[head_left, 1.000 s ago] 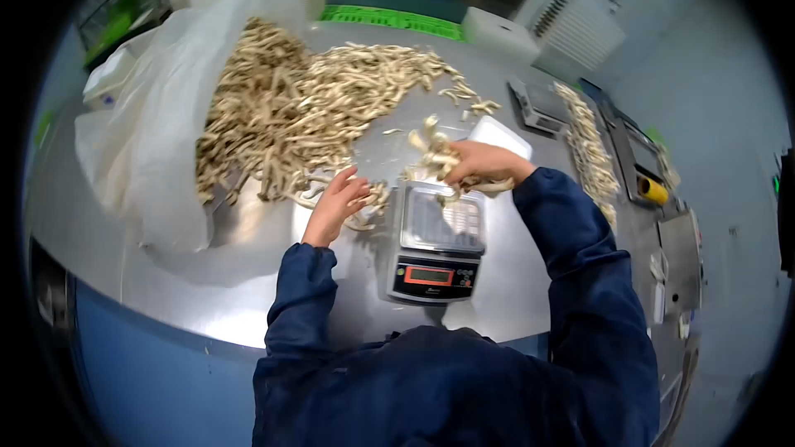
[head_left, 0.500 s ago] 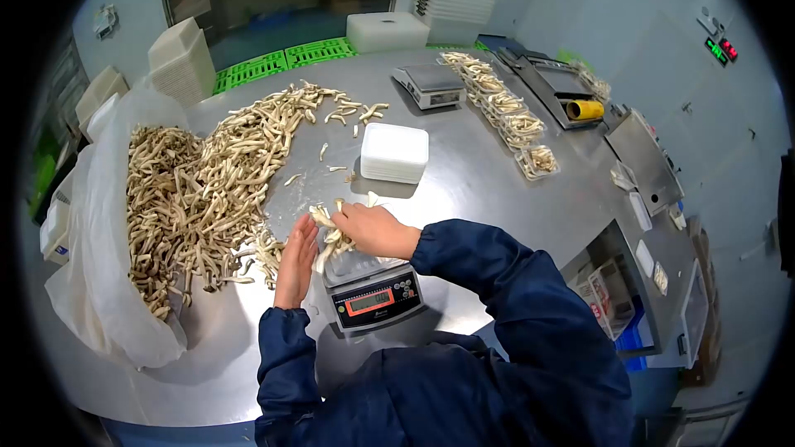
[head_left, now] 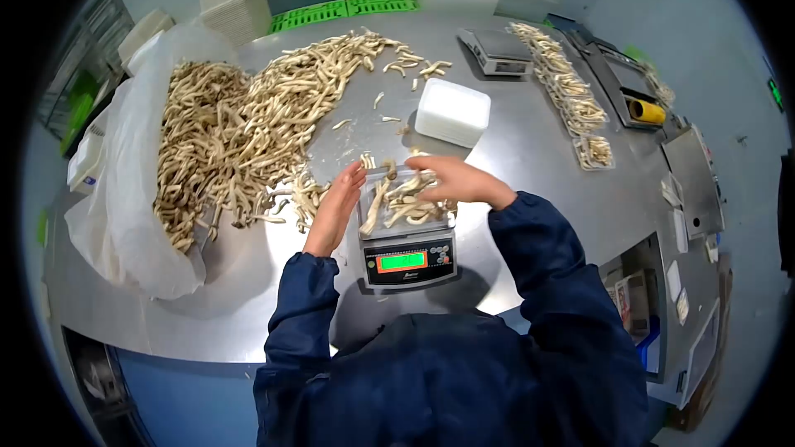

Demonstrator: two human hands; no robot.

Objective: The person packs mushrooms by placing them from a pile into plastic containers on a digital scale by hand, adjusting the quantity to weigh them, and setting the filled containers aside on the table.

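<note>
A digital scale (head_left: 410,263) stands in front of me, its display lit green. On its platform a clear tray holds several pale, long-stemmed mushrooms (head_left: 407,205), some lying across each other. My left hand (head_left: 334,210) is upright along the tray's left side, fingers straight and held together, with nothing in it. Over the tray's right part reaches my right hand (head_left: 464,180), thumb and fingers apart above the mushrooms. Whether its fingertips touch them I cannot tell. A large heap of mushrooms (head_left: 273,108) spills from a white plastic bag (head_left: 137,199) at the left.
A stack of white trays (head_left: 452,112) stands behind the scale. A second scale (head_left: 497,51) and a row of filled mushroom trays (head_left: 571,87) are at the back right. Stacked tubs (head_left: 236,8) rise behind the heap. A yellow cylinder (head_left: 646,112) lies at the far right.
My view has shifted, so the table appears higher and further right. The scale's display went from orange to green. My right hand has opened off the mushrooms, which now lie in the tray.
</note>
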